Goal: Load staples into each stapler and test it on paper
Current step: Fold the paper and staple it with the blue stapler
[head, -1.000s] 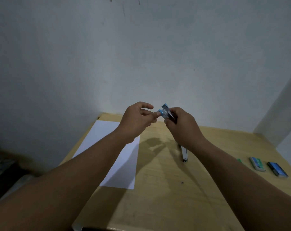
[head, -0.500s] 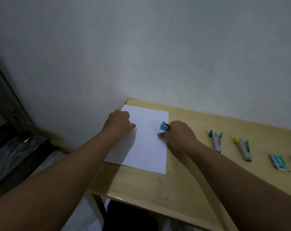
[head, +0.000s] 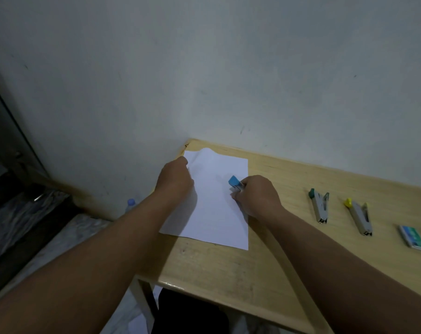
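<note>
A white sheet of paper [head: 216,206] lies at the left end of the wooden table [head: 228,268]. My right hand [head: 257,196] is shut on a blue-tipped stapler [head: 236,183] at the paper's right edge; most of the stapler is hidden in the fist. My left hand [head: 175,182] grips the paper's far left corner, which is lifted and curled. To the right lie a green-tipped stapler [head: 320,208] and a yellow-tipped stapler [head: 360,216], both on the table.
A green staple box [head: 413,238] lies at the right, with another box cut off by the frame edge. The wall stands just behind the table. A plastic bottle [head: 129,204] stands on the floor left of the table.
The hands came down from mid-air to the paper with the blue stapler. Since half a second ago my left hand has moved to the far left corner and lifted it.
</note>
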